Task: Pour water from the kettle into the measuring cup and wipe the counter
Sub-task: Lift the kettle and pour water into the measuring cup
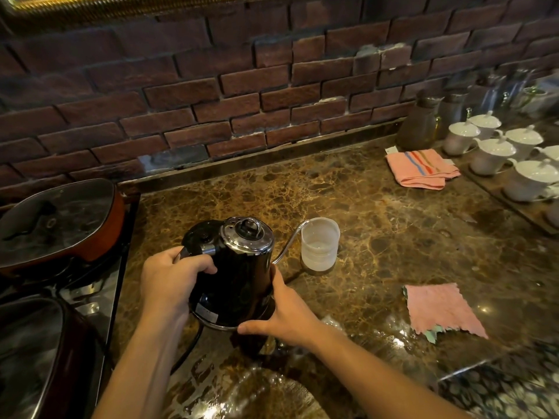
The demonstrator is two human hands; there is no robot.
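Kettle (239, 273), frame ctr, tilts w/ spout (290, 240) over measuring cup (319, 244) just right of it; left hand (169, 279) grips handle (193, 252) to tip, right hand (284, 313) braces base (217, 323) w/ flat fingers, prob. for control.

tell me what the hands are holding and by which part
The kettle: the left hand grips its handle, the right hand presses against its lower side near the base.

We are looking through a single wide-angle camera worn on the head. It is facing forward and tilting down at the counter (393, 237) from close above. The brick wall (211, 86) is filling the upper half of the frame, its courses bowing toward the edges, and the kettle (239, 276) is showing large and near at lower centre.
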